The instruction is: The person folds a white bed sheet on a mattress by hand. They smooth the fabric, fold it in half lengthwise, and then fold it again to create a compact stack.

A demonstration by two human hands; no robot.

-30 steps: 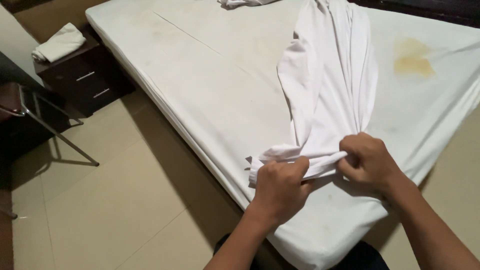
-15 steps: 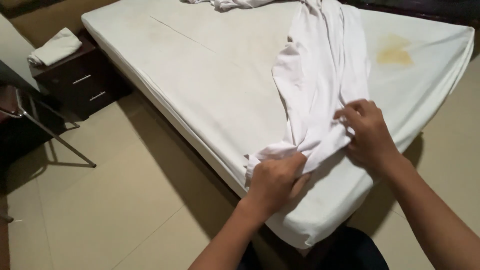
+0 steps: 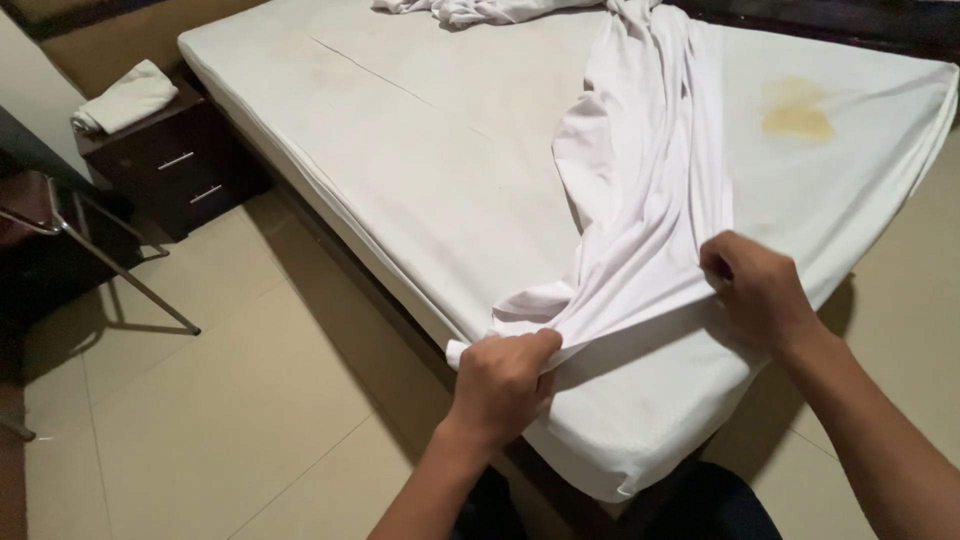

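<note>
Both hands are pinching the white sheet (image 3: 640,190) at the mattress (image 3: 420,150) corner: left hand (image 3: 503,380) fisted on its edge, right hand (image 3: 755,290) gripping farther along. Probably best pulling evenly, keeping the hem taut (sheet trailing up the bed).

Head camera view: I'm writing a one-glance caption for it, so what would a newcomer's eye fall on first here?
First, the white bed sheet, bunched in a long strip down the bare mattress, its near edge pinched by the left hand and the right hand at the mattress corner. Next, the yellowish stain on the mattress, far right. Last, the folded white towel on the dark nightstand at left.
</note>
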